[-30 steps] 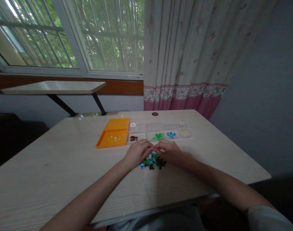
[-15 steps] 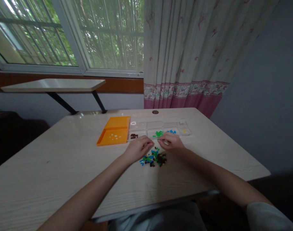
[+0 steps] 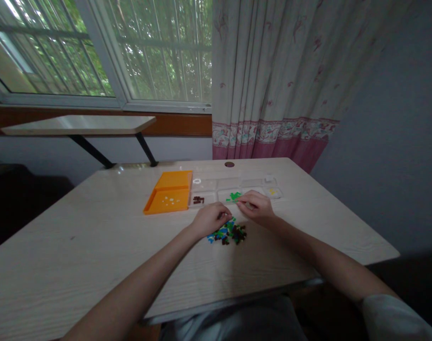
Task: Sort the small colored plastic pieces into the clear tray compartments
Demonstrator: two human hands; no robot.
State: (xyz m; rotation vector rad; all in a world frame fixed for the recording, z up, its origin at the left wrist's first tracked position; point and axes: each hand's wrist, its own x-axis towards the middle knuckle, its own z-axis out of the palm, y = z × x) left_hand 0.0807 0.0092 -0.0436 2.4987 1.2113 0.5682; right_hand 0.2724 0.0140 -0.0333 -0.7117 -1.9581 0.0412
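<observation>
A loose pile of small blue, green, dark brown and pale pieces (image 3: pixel 233 233) lies on the table in front of me. At its upper left edge, my left hand (image 3: pixel 210 220) has its thumb and fingers pinched together; anything between them is too small to make out. My right hand (image 3: pixel 256 207) is closed in a pinch at the front of the clear compartment tray (image 3: pixel 221 201), its fingertips beside the green pieces (image 3: pixel 234 195). Whether a piece is in that pinch I cannot tell. Dark brown pieces (image 3: pixel 198 200) and yellow pieces (image 3: pixel 272 191) sit in other compartments.
An orange tray (image 3: pixel 148 207) with several small white pieces (image 3: pixel 171 201) stands left of the clear tray. A raised shelf (image 3: pixel 84 125) is at the back left of the table (image 3: pixel 105 246). Behind are a window and a curtain (image 3: pixel 272 94).
My right hand has moved slightly forward and right, up to the green pieces, and now covers the blue ones. My left hand has shifted right and nearer, to the pile's edge.
</observation>
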